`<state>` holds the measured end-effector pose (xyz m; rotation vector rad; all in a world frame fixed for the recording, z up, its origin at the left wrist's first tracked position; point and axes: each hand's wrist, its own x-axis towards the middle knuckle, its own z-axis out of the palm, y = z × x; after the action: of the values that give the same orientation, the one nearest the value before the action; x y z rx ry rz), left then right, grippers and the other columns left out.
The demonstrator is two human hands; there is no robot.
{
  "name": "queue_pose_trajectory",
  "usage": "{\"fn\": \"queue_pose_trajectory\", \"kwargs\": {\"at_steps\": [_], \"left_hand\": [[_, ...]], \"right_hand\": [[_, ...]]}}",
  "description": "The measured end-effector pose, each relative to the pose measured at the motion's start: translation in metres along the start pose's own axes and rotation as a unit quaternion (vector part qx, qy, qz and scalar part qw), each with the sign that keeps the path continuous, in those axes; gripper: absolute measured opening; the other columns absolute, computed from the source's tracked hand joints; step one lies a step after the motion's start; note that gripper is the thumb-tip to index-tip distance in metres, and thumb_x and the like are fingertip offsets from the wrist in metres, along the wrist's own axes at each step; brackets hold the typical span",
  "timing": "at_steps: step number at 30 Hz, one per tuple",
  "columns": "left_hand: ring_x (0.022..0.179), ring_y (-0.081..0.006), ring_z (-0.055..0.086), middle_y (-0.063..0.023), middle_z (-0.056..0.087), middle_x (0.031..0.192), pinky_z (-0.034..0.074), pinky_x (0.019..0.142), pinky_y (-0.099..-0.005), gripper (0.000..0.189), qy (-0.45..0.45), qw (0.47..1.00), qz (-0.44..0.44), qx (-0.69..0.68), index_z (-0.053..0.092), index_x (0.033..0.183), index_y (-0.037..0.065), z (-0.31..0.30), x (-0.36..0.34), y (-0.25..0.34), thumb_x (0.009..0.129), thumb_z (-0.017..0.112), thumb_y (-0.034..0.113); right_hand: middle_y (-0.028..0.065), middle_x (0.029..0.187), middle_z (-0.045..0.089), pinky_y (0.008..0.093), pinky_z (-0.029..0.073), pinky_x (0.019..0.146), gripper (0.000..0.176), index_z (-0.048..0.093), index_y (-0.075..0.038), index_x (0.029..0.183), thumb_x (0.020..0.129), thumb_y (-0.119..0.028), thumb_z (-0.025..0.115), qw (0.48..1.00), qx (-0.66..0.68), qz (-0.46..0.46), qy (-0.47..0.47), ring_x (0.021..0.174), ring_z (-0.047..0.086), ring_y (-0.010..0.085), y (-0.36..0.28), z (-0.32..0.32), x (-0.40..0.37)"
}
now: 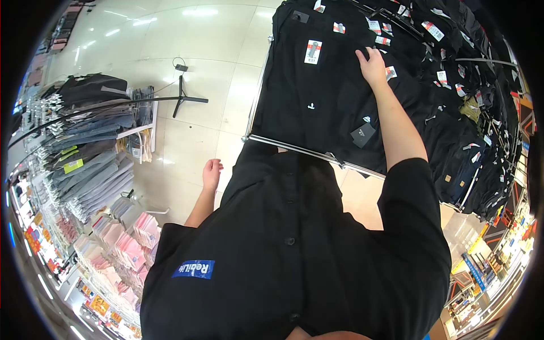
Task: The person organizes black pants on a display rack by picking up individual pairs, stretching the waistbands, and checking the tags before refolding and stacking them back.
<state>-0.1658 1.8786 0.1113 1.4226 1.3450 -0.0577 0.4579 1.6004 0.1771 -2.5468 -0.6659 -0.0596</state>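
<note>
My right hand (372, 65) reaches over a display of black garments (334, 85), thumb and fingers apart and nothing visible between them. Close to its fingers is a red-and-white price tag (383, 41), and another tag (391, 72) shows beside the wrist. My left hand (212, 174) hangs low at my side over the tiled floor, its fingers loosely bent and holding nothing visible. Nearer my body, a dark hang tag (364, 135) lies on the black cloth. A larger white-and-red tag (313, 52) sits farther left on the garments.
A metal rail (294, 148) edges the display right in front of me. To the left stand a rack of folded jeans and trousers (93, 147) and hanging pink packs (130, 249). A black tripod-like stand base (181, 99) rests on the tiled floor (226, 73).
</note>
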Motion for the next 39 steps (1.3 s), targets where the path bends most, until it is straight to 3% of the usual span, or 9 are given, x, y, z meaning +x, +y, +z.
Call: {"fn": "queue_pose_trajectory", "kwargs": {"at_steps": [7,9,13,18,24,28,32,36,39], "left_hand": [[0.136,-0.0266,0.05,-0.0171,0.053,0.143,0.039,0.113,-0.0414,0.055,-0.072,0.925,0.373,-0.003,0.043,0.142,0.0,0.071,-0.028,0.226,0.096,0.069,0.017],[0.147,-0.0328,0.037,-0.0213,0.041,0.156,0.033,0.118,-0.0455,0.078,-0.075,0.802,0.582,0.111,0.036,0.149,0.005,0.085,-0.044,0.3,0.086,0.081,0.015],[0.151,-0.0385,0.03,-0.0153,0.04,0.159,0.022,0.122,-0.0566,0.09,-0.242,0.612,0.709,0.254,0.046,0.147,0.017,0.105,-0.071,0.387,0.068,0.089,0.019],[0.133,-0.0304,0.055,-0.0095,0.066,0.128,0.021,0.123,-0.0572,0.064,-0.498,0.551,0.622,0.247,0.059,0.128,0.01,0.133,-0.066,0.36,0.073,0.087,0.027],[0.115,-0.0373,0.062,-0.0196,0.065,0.119,0.049,0.1,-0.039,0.082,-0.564,0.67,0.417,0.244,0.053,0.132,-0.001,0.132,-0.084,0.345,0.069,0.091,0.036],[0.108,-0.021,0.064,-0.01,0.066,0.109,0.048,0.098,-0.0389,0.055,-0.571,0.744,0.336,0.082,0.049,0.132,0.006,0.133,-0.07,0.324,0.088,0.077,0.022],[0.089,-0.0113,0.059,-0.0009,0.066,0.095,0.047,0.083,-0.0296,0.033,-0.592,0.696,0.372,0.162,0.053,0.116,0.007,0.125,-0.076,0.323,0.092,0.074,0.015],[0.082,-0.0111,0.057,-0.0016,0.064,0.089,0.045,0.072,-0.0296,0.028,-0.607,0.725,0.284,0.161,0.06,0.113,0.006,0.117,-0.095,0.332,0.091,0.076,0.014],[0.077,-0.0147,0.056,-0.0055,0.061,0.084,0.045,0.068,-0.0316,0.028,-0.599,0.67,0.395,0.193,0.062,0.111,0.002,0.113,-0.099,0.336,0.091,0.076,0.016]], "right_hand": [[0.0159,0.1,0.065,0.0362,0.054,0.081,0.042,0.064,-0.002,0.119,0.08,0.01,0.071,0.949,0.205,-0.238,-0.031,0.092,0.067,0.0332,-0.13,-0.127,-0.102],[0.0117,0.1,0.065,0.0355,0.056,0.066,0.055,0.065,-0.006,0.12,0.067,0.009,0.067,0.92,0.182,-0.343,-0.047,0.09,0.069,0.0304,-0.146,-0.16,-0.133],[0.009,0.082,0.06,0.0312,0.048,0.05,0.039,0.066,-0.003,0.109,0.071,-0.001,0.075,0.868,0.244,-0.432,-0.024,0.067,0.064,0.025,-0.185,-0.212,-0.174],[0.0142,0.081,0.066,0.0368,0.053,0.065,0.026,0.066,0.002,0.097,0.095,-0.023,0.069,0.92,0.275,-0.252,0.119,0.067,0.065,0.029,-0.179,-0.22,-0.211],[0.0101,0.097,0.071,0.0268,0.048,0.084,0.026,0.067,0.003,0.1,0.105,-0.021,0.059,0.958,0.194,0.079,0.194,0.089,0.066,0.0176,-0.171,-0.235,-0.231],[0.0096,0.116,0.072,0.0296,0.046,0.099,0.025,0.069,0.001,0.117,0.105,-0.019,0.06,0.949,0.185,0.098,0.237,0.109,0.065,0.0187,-0.162,-0.242,-0.234],[0.01,0.12,0.072,0.0314,0.045,0.102,0.025,0.068,0.001,0.118,0.105,-0.018,0.06,0.948,0.193,0.093,0.236,0.115,0.064,0.0196,-0.139,-0.252,-0.24],[0.0089,0.115,0.072,0.0311,0.045,0.101,0.018,0.069,0.0,0.114,0.097,-0.004,0.066,0.972,0.195,0.045,0.126,0.112,0.064,0.0191,-0.112,-0.268,-0.25],[0.0081,0.113,0.072,0.0303,0.048,0.096,0.023,0.07,0.0,0.111,0.088,0.003,0.071,0.969,0.239,0.045,-0.033,0.107,0.066,0.0184,-0.093,-0.288,-0.263]]}}
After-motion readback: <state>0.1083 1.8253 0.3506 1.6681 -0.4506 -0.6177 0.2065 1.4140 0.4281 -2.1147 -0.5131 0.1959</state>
